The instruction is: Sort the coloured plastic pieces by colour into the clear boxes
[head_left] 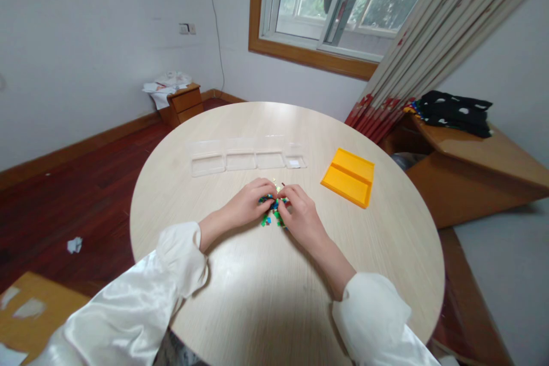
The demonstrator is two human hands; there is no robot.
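though small, clear box [302, 162] with slip [294, 164]

A pile [275, 205] of small coloured bits lay on the table [257, 303]. The left hand [252, 201] was at the pile's left side, the right hand [301, 210] at its right, fingers curled in over it; any grip was hidden. Just beyond the pile, four clear trays [240, 160] formed a row. Right of the pile sat a yellow tray [349, 175]. Well beyond it were a window [300, 23] and a curtain [407, 34].
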